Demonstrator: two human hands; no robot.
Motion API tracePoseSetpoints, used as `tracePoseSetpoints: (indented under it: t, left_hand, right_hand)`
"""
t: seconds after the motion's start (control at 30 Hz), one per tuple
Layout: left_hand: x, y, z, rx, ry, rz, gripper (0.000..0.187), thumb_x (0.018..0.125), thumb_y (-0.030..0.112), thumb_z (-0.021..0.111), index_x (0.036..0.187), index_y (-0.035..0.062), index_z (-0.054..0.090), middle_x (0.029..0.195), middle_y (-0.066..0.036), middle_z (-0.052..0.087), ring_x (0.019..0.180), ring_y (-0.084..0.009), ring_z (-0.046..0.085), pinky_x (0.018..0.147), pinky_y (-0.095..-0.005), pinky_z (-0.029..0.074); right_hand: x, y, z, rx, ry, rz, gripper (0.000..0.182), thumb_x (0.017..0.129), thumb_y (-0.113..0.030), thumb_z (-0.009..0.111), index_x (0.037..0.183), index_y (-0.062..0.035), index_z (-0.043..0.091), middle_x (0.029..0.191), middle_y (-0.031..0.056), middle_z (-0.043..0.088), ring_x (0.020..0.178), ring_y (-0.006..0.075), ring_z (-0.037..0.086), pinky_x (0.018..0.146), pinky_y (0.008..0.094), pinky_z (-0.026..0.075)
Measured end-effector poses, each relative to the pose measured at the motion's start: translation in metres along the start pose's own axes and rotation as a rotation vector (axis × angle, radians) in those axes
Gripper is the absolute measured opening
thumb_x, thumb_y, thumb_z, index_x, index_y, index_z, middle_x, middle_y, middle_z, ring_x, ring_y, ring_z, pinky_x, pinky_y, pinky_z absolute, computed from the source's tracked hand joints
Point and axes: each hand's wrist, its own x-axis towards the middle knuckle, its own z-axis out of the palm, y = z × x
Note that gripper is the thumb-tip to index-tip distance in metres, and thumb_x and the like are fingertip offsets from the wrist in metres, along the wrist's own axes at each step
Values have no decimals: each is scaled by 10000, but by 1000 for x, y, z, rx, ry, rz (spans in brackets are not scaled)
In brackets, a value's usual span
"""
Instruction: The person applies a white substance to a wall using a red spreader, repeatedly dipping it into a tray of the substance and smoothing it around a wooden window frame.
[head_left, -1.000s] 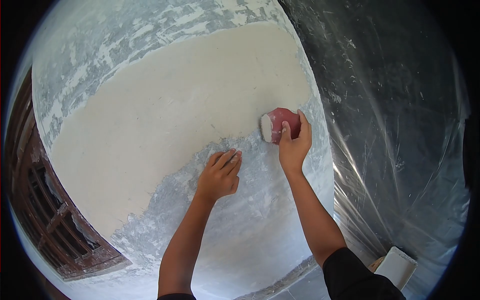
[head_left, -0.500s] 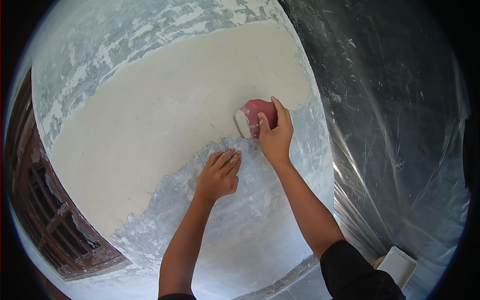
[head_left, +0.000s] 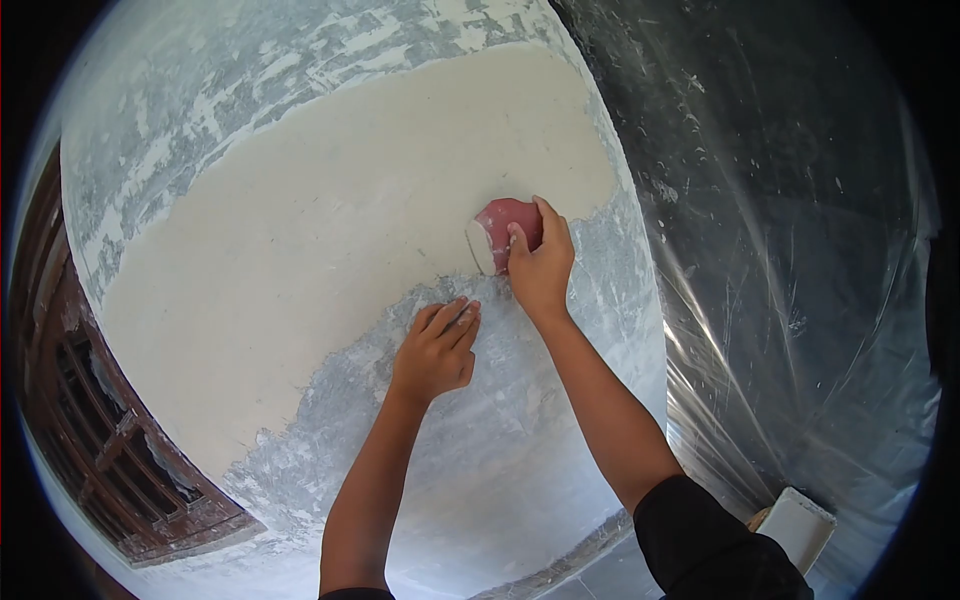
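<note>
My right hand (head_left: 543, 262) grips a red putty spreader (head_left: 508, 232), thumb on its near face. The spreader's left edge carries pale putty and lies against the wall, at the lower border of a broad cream putty coat (head_left: 330, 210). Below and to the left, my left hand (head_left: 437, 348) rests on the bare grey wall surface (head_left: 470, 420), its fingers extended and somewhat bent. White smears mark those fingertips, and I see no tool in that hand.
A brown slatted wooden window frame (head_left: 125, 440) stands at the left. Clear plastic sheeting (head_left: 790, 270) hangs beyond the wall's right edge. A white tray (head_left: 797, 530) with putty marks sits low at the right. Streaky patches (head_left: 300, 65) cover the upper wall.
My right hand and the spreader have shifted slightly left. The putty lump on the spreader's edge looks thinner and flatter against the wall. My left hand has stayed nearly still.
</note>
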Motion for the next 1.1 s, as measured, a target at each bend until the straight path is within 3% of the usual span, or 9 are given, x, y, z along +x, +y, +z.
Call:
tracePoseSetpoints:
  t: [0.13,0.2,0.33,0.4,0.57,0.77,0.87,1.0,1.1]
  left_hand:
    - [0,0,1,12,-5,-3,438,602,12,606,1027,3,714,1164,-76,699,1165,-246,598,950,-415,480]
    - [1,1,0,18,-3,-8,443,602,13,607,1031,5,715,1164,-74,699,1166,-245,595,952,-413,479]
    - [0,0,0,-4,-6,-14,453,604,18,610,1045,9,717,1160,-67,701,1161,-239,594,959,-407,476]
    - [1,0,-1,0,-4,-9,460,602,21,611,1050,10,716,1161,-67,700,1161,-239,594,960,-408,476]
    - [-1,0,1,22,-6,-1,478,594,31,612,1062,9,712,1171,-68,696,1170,-238,588,967,-411,470]
    - [-1,0,0,-8,-23,-9,473,602,39,615,1065,9,712,1189,-65,691,1172,-238,586,978,-416,465]
    - [-2,0,1,-7,-25,-11,478,599,42,616,1066,6,710,1193,-68,690,1173,-241,586,977,-415,465]
    - [0,0,0,10,-22,-9,482,593,39,613,1063,4,713,1189,-68,692,1175,-244,586,973,-413,467]
    - [0,0,1,-4,-21,-15,480,591,35,613,1059,5,715,1184,-65,694,1171,-244,588,972,-413,469]
  right_hand:
    - [10,41,-40,-42,352,194,406,851,-14,678,1228,65,550,1125,226,598,1043,381,599,929,413,473]
    - [13,22,-32,46,344,204,389,849,-23,681,1208,54,551,1116,224,601,1048,381,599,935,421,468]
    - [9,-24,8,136,-3,-10,383,838,-46,696,1186,35,558,1107,216,607,1053,377,599,925,423,470]
    - [12,-1,6,77,19,-15,383,836,-44,694,1184,41,558,1096,216,614,1022,376,613,907,428,478]
    - [18,15,-43,161,389,415,309,864,-13,673,1145,49,560,1070,201,626,982,310,639,880,403,495]
    - [7,6,0,60,35,92,342,828,-39,701,1134,44,572,1064,214,634,985,360,630,893,407,483]
    - [10,49,-28,-27,255,353,351,832,-38,699,1147,41,566,1068,216,632,999,358,625,896,406,480]
    - [5,25,-40,105,397,433,361,834,-44,700,1155,41,558,1073,223,632,1017,358,621,898,409,479]
    - [-5,-3,-11,87,91,136,362,839,-52,700,1154,47,554,1091,230,629,1018,362,617,902,409,477]
